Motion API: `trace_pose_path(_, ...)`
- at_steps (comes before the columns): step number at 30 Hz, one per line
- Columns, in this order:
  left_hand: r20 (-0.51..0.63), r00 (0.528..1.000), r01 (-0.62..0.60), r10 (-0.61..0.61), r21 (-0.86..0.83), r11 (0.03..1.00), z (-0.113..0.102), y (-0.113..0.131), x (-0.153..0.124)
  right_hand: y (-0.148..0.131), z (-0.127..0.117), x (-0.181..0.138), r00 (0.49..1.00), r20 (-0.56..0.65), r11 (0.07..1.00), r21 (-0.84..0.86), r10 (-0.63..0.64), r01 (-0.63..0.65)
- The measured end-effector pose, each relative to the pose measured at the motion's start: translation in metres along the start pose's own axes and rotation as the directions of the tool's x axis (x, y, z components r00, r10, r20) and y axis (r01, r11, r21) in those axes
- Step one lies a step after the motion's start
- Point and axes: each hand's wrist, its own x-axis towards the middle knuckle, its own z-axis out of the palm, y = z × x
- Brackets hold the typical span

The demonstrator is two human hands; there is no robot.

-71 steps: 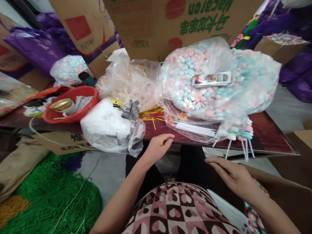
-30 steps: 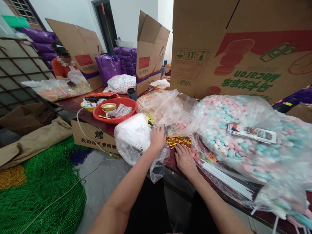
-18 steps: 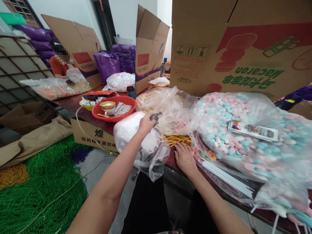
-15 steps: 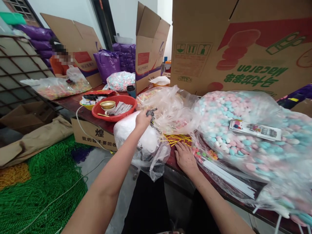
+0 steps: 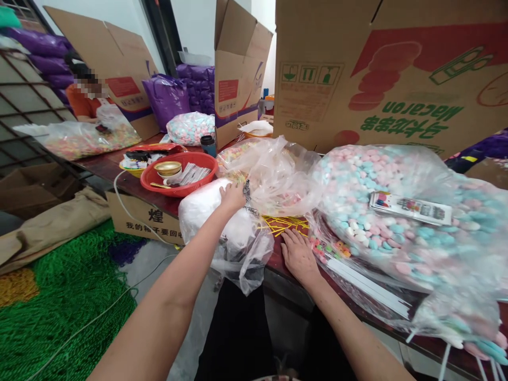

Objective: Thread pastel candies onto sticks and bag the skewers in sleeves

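Note:
My left hand (image 5: 233, 197) rests on a clear plastic bag of white contents (image 5: 202, 209) at the table's near edge, with its fingers spread. Just right of those fingertips is a crumpled clear piece with dark print (image 5: 246, 191). My right hand (image 5: 298, 255) lies flat on the dark red table, fingers stretched out and nothing in its grip. Its fingertips are at a scatter of yellow twist ties (image 5: 283, 224). Behind them is a loosely gathered clear bag (image 5: 278, 174) of pale sweets. Small colourful sweets (image 5: 329, 248) and white sticks (image 5: 367, 286) lie under plastic on the right.
Large bags of pink, blue and white marshmallows (image 5: 369, 238) cover the right side, with a stack of printed cards (image 5: 410, 208) on top. A red basin (image 5: 148, 182) holds a gold bowl and packets. Cardboard boxes (image 5: 317, 106) stand behind. A co-worker (image 5: 83, 100) sits at far left.
My left hand has opened from around the dark-printed crumpled piece and shifted slightly left onto the white-filled bag. My right hand stays flat on the table. The view has moved slightly.

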Motion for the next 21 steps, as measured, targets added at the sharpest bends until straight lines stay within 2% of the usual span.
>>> trace_pose_path(2,-0.079,0.997,-0.009,0.009,-0.001,1.000,-0.013,0.005,-0.006,0.001,0.001,0.000,1.000,-0.004,1.000,0.005,-0.002,0.002)
trace_pose_path(3,-0.155,0.987,-0.047,0.045,-0.010,0.999,-0.018,0.009,-0.011,0.002,0.002,-0.001,1.000,-0.005,1.000,0.008,-0.003,0.003)
trace_pose_path(4,-0.217,0.970,-0.116,0.109,-0.018,0.993,-0.021,0.014,-0.017,0.002,0.002,-0.001,1.000,-0.006,1.000,0.014,-0.003,0.003)
trace_pose_path(6,-0.229,0.933,-0.294,0.278,-0.036,0.955,-0.022,0.025,-0.033,0.003,0.000,-0.001,1.000,-0.005,1.000,0.030,0.004,-0.004)
trace_pose_path(8,-0.109,0.896,-0.439,0.430,-0.070,0.896,-0.014,0.034,-0.051,0.002,-0.003,0.000,1.000,0.001,0.999,0.045,0.013,-0.013)
trace_pose_path(10,0.043,0.835,-0.543,0.548,-0.100,0.834,-0.001,0.040,-0.069,0.000,-0.006,0.005,1.000,0.009,0.998,0.056,-0.004,0.003)
trace_pose_path(12,0.150,0.765,-0.620,0.627,-0.096,0.779,0.012,0.039,-0.085,-0.004,-0.008,0.012,0.999,0.029,0.997,0.062,-0.041,0.039)
trace_pose_path(13,0.180,0.746,-0.638,0.640,-0.078,0.766,0.016,0.036,-0.091,-0.005,-0.008,0.017,0.997,0.050,0.997,0.058,-0.062,0.059)
trace_pose_path(15,0.204,0.756,-0.630,0.622,-0.033,0.776,0.022,0.026,-0.097,-0.005,-0.007,0.027,0.990,0.106,0.995,0.042,-0.097,0.093)
trace_pose_path(17,0.186,0.797,-0.583,0.575,-0.014,0.812,0.023,0.012,-0.095,0.001,-0.008,0.034,0.983,0.145,0.993,0.023,-0.115,0.113)
trace_pose_path(19,0.154,0.819,-0.548,0.552,-0.069,0.833,0.022,-0.003,-0.088,0.012,-0.010,0.038,0.983,0.151,0.994,0.009,-0.108,0.108)
trace_pose_path(21,0.114,0.828,-0.522,0.549,-0.203,0.828,0.023,-0.016,-0.081,0.023,-0.015,0.039,0.985,0.145,0.996,-0.004,-0.090,0.092)
